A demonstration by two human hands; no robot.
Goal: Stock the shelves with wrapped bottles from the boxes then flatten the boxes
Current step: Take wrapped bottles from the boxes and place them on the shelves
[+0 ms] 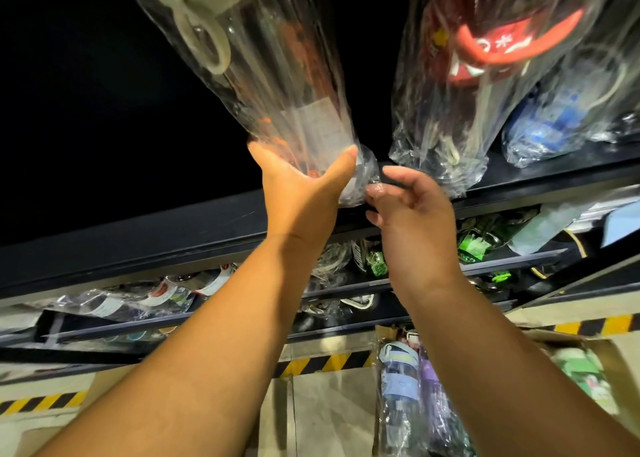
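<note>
Left hand raised, fingers and thumb curled round the base of the wrapped bottle, which tilts over the top shelf edge. Right hand just beside it, fingers curled at the wrap's tail; whether pinching or only touching, cannot tell.

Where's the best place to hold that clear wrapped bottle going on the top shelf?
Round its base end, from below, as the left hand does. The wrapped bottle points lid-first away over the shelf, so the base is nearest, and its round body fits between thumb and fingers. Loose wrap would probably slip.
</note>
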